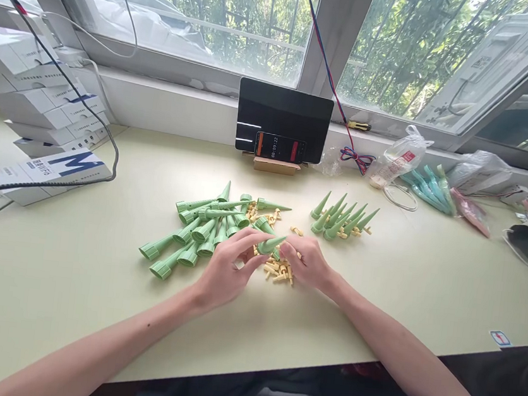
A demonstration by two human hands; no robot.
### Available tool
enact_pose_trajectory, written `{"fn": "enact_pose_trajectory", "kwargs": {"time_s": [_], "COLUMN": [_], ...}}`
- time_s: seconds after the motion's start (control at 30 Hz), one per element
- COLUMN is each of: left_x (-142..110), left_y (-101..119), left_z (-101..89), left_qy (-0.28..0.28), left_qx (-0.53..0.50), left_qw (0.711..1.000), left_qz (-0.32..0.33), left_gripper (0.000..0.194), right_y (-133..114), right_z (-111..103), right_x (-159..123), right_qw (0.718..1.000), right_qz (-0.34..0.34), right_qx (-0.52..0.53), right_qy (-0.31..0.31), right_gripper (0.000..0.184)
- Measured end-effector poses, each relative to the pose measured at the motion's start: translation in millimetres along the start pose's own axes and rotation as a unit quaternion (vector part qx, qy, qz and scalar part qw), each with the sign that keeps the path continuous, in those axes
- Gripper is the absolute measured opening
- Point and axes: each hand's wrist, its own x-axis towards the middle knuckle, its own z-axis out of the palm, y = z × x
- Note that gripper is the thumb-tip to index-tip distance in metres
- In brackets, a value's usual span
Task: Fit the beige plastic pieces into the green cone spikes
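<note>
My left hand [232, 261] is closed around the wide end of a green plastic watering spike [271, 244], whose point slants up to the right. Against the spike's right side, my right hand [307, 263] has its fingers pinched together; what lies between them is hidden. Under and around both hands are small cream-coloured valve pieces [279, 273], and more of them sit behind the hands. A pile of loose green spikes [201, 229] lies on the left. On the right, several spikes [340, 218] stand point-up in a group, with cream valves showing on some.
A phone [280, 148] showing a running timer leans on a dark tablet [283, 114] at the back of the table [92, 280]. Stacked white boxes [56, 98] and a black cable [115, 155] are at left. Plastic bags [399, 156] lie at the back right.
</note>
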Motion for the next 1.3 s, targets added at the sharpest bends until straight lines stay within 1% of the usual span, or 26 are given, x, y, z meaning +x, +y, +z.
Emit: {"fn": "enact_pose_trajectory", "kwargs": {"time_s": [0.13,0.43,0.63,0.7,0.83,0.97,1.03,1.1,1.2,1.3], "left_x": [0.1,-0.1,0.3,0.3,0.9,2.4,3.5,4.6,6.2,7.2], "left_y": [0.6,-4.5,-2.0,-0.4,4.4,9.8,10.9,10.5,7.6,3.3], "left_z": [0.3,1.8,1.5,1.1,-1.1,-4.2,-5.7,-7.0,-8.5,-9.3], "left_qy": [0.001,-0.006,-0.006,-0.008,-0.023,-0.053,-0.066,-0.077,-0.086,-0.097], "left_qx": [-0.007,-0.005,-0.001,-0.016,-0.055,-0.116,-0.153,-0.182,-0.219,-0.262], "left_qw": [1.0,1.0,0.999,0.998,0.992,0.975,0.963,0.955,0.945,0.933], "left_qz": [-0.018,-0.03,-0.041,-0.058,-0.113,-0.184,-0.21,-0.222,-0.228,-0.227], "left_gripper": [0.027,0.031,0.035,0.038,0.043,0.047,0.045,0.037,0.025,0.021], "right_y": [-2.3,-5.3,-5.4,-4.3,-1.7,-0.6,-0.4,-0.1,0.6,0.9], "right_z": [-0.9,-3.3,-3.6,-3.5,-2.9,-2.8,-3.2,-3.7,-4.6,-5.4], "right_x": [0.5,0.6,1.2,0.8,-0.2,-0.5,-0.6,-0.5,-0.2,0.5], "right_qw": [1.0,0.999,0.999,0.999,0.999,0.999,0.998,0.996,0.992,0.985], "right_qz": [-0.005,-0.015,-0.017,-0.018,-0.019,-0.039,-0.054,-0.068,-0.089,-0.117], "right_qx": [0.001,0.022,0.017,0.02,0.012,-0.012,-0.025,-0.043,-0.081,-0.122], "right_qy": [-0.012,-0.024,-0.03,-0.031,-0.029,-0.023,-0.024,-0.029,-0.033,-0.028], "right_gripper": [0.051,0.045,0.046,0.045,0.043,0.039,0.036,0.034,0.03,0.026]}}
